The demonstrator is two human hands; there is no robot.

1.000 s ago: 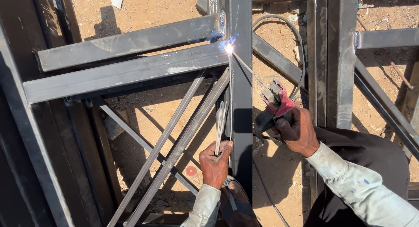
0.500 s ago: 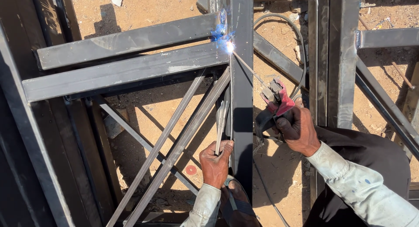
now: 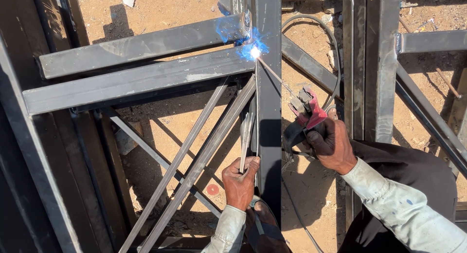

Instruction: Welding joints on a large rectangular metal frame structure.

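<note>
Across the left of the head view, two grey steel box bars (image 3: 141,63) lie side by side over sandy ground (image 3: 170,121), running toward a dark upright post (image 3: 269,117); thin diagonal rods (image 3: 194,151) cross beneath them. Lower down, the left hand (image 3: 239,181) has its fingers (image 3: 250,166) pinching a small bundle of spare welding rods (image 3: 245,136), held upright just beside the post. At the joint where the bars meet the post, the arc (image 3: 255,52) now burns with a wider blue flare than half a second ago, when it was a smaller white glint; the hands have barely shifted, so the bead looks to be building at one spot rather than travelling. From it, the live electrode (image 3: 275,74) slants down to the red holder (image 3: 308,109). On the right, the right hand (image 3: 332,145) has its fingers wrapped tight round that holder's grip, with a black cable (image 3: 311,27) looping behind.
</note>
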